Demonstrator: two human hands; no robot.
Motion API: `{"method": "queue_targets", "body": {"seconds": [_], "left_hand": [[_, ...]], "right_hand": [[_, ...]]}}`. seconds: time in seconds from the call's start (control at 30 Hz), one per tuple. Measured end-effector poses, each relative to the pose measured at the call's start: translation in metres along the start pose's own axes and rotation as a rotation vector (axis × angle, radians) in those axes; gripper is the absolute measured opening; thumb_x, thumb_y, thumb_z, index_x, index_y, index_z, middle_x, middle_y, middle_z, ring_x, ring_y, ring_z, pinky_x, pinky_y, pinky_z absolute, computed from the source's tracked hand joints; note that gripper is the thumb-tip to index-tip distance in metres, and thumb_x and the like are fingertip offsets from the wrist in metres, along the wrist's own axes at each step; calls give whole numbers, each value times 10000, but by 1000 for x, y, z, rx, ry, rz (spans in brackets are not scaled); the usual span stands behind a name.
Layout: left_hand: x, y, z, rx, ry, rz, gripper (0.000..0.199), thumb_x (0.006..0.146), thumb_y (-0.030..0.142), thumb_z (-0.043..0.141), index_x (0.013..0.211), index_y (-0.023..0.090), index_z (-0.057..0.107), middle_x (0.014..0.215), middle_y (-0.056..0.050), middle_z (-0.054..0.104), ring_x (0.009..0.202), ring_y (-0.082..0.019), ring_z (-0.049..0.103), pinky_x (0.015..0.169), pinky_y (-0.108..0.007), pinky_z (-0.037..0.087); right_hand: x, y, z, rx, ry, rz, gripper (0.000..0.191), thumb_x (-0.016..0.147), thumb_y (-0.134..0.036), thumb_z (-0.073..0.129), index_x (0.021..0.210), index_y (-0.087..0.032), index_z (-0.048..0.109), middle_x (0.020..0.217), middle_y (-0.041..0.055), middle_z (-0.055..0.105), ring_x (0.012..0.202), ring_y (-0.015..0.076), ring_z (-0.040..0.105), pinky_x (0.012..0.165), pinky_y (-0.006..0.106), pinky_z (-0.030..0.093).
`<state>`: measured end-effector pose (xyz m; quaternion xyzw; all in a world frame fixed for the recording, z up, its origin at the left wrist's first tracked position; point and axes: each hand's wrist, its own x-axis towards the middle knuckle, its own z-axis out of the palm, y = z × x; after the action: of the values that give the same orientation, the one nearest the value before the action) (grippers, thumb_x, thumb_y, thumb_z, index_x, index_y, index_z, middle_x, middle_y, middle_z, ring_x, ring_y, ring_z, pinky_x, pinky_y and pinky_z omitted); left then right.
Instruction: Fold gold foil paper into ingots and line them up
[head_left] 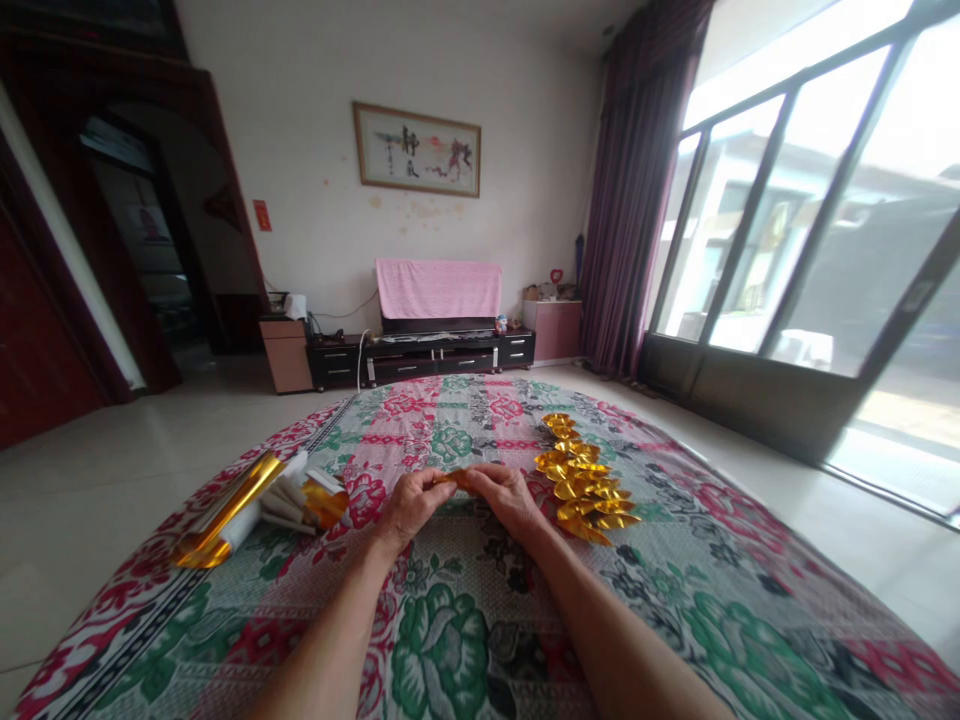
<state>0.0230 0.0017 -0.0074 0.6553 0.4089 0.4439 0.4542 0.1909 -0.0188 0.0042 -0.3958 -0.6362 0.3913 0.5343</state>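
A small piece of gold foil (459,479) is pinched between my two hands above the middle of the table. My left hand (412,503) grips its left end with thumb and fingers. The right end is held by my right hand (506,494). To the right, folded gold foil pieces (581,480) lie in an overlapping row on the cloth. On the left side rest a gold foil roll (232,510), several white paper rolls (285,502) and a crumpled gold sheet (324,503).
A patterned cloth (442,640) covers the round-edged table. Beyond it stand a low black cabinet (465,365), a pink cloth (439,288) over a screen, and a pink cabinet (556,330). Large windows are on the right, a doorway on the left.
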Motion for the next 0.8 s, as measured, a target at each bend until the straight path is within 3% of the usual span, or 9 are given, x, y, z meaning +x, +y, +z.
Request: {"method": "queue_targets", "body": {"seconds": [0.27, 0.47, 0.8], "left_hand": [[0, 2, 1, -96, 68, -24, 247, 664, 384, 645, 711, 142, 639, 562, 29, 544, 523, -89, 432, 531, -209, 320], [-3, 6, 0, -116, 54, -42, 213, 668, 363, 631, 645, 152, 637, 539, 29, 540, 524, -96, 443, 533, -216, 316], [-1, 6, 2, -241, 147, -89, 285, 615, 407, 700, 725, 148, 663, 595, 16, 609, 565, -99, 515, 565, -212, 370]], "right_hand": [[0, -3, 1, -37, 12, 12, 281, 744, -373, 567, 653, -124, 662, 555, -28, 491, 551, 84, 398, 537, 207, 302], [-1, 2, 1, -92, 33, 46, 295, 745, -386, 566, 618, -134, 653, 530, -32, 486, 530, 85, 398, 514, 209, 297], [0, -2, -1, -3, 31, 107, 449, 785, -526, 481, 823, -133, 695, 700, 56, 664, 667, 177, 595, 635, 277, 464]]}}
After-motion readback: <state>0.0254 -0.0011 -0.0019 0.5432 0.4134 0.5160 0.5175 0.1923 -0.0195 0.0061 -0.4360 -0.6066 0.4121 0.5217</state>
